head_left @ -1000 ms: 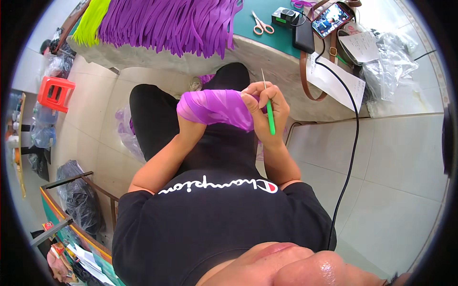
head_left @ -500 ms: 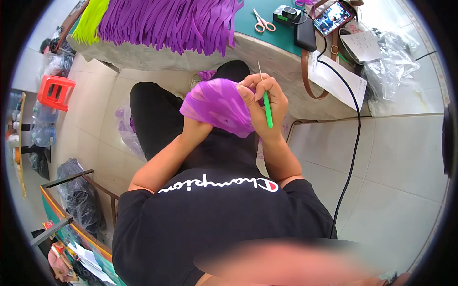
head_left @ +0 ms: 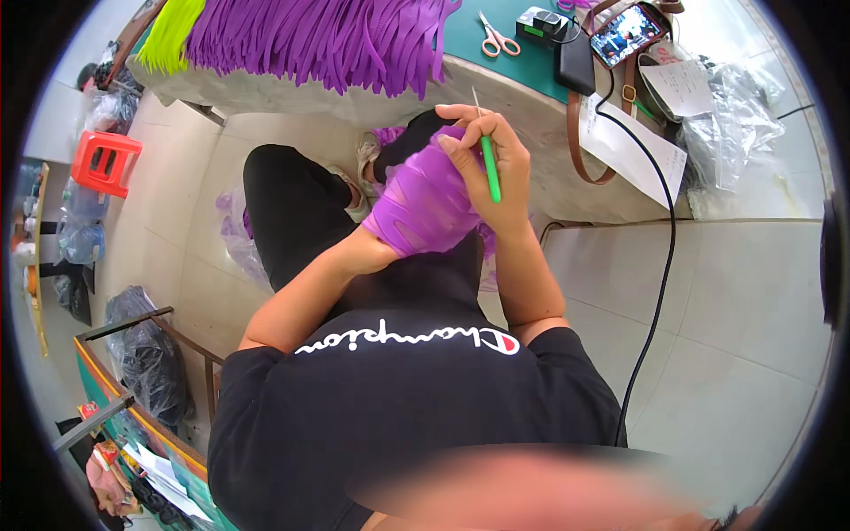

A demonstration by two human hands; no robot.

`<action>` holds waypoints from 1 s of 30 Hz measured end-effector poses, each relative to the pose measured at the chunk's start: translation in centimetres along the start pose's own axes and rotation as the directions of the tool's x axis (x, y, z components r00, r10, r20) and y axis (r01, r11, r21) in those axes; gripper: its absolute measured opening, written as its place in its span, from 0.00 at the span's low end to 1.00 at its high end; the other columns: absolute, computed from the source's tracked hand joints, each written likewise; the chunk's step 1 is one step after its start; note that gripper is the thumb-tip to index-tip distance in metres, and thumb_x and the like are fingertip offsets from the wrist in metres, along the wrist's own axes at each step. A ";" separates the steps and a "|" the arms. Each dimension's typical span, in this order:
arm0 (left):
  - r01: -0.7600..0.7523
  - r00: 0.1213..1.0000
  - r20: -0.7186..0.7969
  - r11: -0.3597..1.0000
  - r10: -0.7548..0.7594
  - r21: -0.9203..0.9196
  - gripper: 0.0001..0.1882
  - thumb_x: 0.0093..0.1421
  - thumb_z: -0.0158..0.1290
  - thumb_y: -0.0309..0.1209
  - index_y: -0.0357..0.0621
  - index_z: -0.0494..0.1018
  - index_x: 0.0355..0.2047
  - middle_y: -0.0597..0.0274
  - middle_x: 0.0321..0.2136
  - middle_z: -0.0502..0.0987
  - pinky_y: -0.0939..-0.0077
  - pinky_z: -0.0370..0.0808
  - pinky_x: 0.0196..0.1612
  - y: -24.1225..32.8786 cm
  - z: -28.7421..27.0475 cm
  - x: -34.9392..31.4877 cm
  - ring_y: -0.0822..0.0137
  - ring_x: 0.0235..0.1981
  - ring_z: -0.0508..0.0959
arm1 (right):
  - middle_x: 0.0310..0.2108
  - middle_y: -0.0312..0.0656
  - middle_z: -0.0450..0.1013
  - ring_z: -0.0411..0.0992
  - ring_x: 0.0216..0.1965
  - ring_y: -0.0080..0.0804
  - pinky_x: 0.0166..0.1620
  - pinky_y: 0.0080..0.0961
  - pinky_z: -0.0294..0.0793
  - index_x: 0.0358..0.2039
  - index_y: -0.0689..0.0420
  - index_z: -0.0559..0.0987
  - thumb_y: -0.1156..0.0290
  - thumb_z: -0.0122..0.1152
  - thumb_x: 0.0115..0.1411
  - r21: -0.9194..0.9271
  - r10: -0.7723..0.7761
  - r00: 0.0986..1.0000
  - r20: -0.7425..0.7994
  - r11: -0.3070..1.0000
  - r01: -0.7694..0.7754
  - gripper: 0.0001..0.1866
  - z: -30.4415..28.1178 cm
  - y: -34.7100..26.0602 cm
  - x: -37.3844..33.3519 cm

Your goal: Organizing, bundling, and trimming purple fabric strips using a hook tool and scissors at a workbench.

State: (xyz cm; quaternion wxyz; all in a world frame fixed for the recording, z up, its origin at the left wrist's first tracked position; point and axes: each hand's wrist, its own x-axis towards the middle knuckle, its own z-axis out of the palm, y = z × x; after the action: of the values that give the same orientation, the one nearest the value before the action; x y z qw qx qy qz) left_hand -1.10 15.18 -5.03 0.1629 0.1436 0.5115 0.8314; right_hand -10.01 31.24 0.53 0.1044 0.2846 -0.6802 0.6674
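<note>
My left hand [head_left: 367, 250] is up inside a sheer purple slitted piece [head_left: 423, 202], which is stretched over it above my lap. The fingers of that hand are hidden by the purple material, so their pose does not show. On the other side my right hand [head_left: 500, 164] is closed around a slim green-handled tool with a thin pointed metal tip [head_left: 490, 168]. Its thumb and fingertips are at the upper right edge of the purple piece, and the tip points up and away from me. Whether the tip touches the material cannot be seen.
Ahead, a green-topped table [head_left: 460, 31] bears rows of purple strips [head_left: 328, 40], lime strips [head_left: 173, 35], scissors [head_left: 498, 37], a black power bank [head_left: 575, 67] and a phone [head_left: 627, 35]. A black cable [head_left: 657, 292] runs down my right side. A red stool [head_left: 106, 164] stands left.
Both hands have shifted slightly. The purple piece has turned and is now drawn tighter over my left hand, its slits showing. My right hand has moved up with the green-handled tool.
</note>
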 end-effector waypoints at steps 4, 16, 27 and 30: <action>-0.029 0.957 0.251 0.908 0.145 -0.418 0.45 0.52 0.59 0.33 0.35 0.47 0.65 0.49 0.61 0.60 0.57 0.55 0.65 0.2 -1.1 -0.2 0.54 0.63 0.60 | 0.44 0.49 0.75 0.70 0.41 0.27 0.47 0.24 0.70 0.28 0.59 0.67 0.83 0.63 0.53 -0.006 0.041 0.999 0.015 0.999 -0.040 0.12 -0.6 0.6 -0.1; 0.086 0.928 -0.221 0.749 -0.301 -0.657 0.17 0.61 0.55 0.34 0.40 0.71 0.48 0.59 0.44 0.77 0.66 0.70 0.54 2.0 0.8 2.0 0.66 0.48 0.76 | 0.34 0.41 0.72 0.68 0.35 0.24 0.42 0.21 0.68 0.45 0.66 0.76 0.66 0.44 0.69 -0.006 0.063 0.988 -0.141 0.998 -0.064 0.17 -0.8 -0.5 -4.8; -0.108 0.918 -0.390 0.900 -0.073 -0.423 0.14 0.59 0.56 0.25 0.40 0.72 0.46 0.60 0.41 0.78 0.71 0.73 0.49 2.2 2.0 1.4 0.68 0.43 0.78 | 0.36 0.44 0.71 0.72 0.35 0.25 0.41 0.20 0.71 0.35 0.63 0.71 0.74 0.52 0.65 0.230 0.154 0.986 -0.062 0.964 -0.136 0.05 1.1 0.0 -5.9; -0.130 0.913 -0.406 0.913 -0.042 -0.387 0.13 0.58 0.56 0.25 0.39 0.73 0.44 0.60 0.39 0.78 0.72 0.74 0.48 2.2 2.0 1.3 0.68 0.42 0.78 | 0.36 0.43 0.71 0.71 0.35 0.24 0.41 0.19 0.71 0.35 0.63 0.72 0.74 0.52 0.65 0.225 0.158 0.986 -0.058 0.964 -0.142 0.05 1.3 0.0 -5.9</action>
State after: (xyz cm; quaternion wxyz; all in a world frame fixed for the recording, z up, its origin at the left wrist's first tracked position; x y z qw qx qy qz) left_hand -1.76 16.41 -2.07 0.0605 -0.0573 0.3468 0.9342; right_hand -4.89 31.47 -2.63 0.0471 0.2166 -0.6173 0.7548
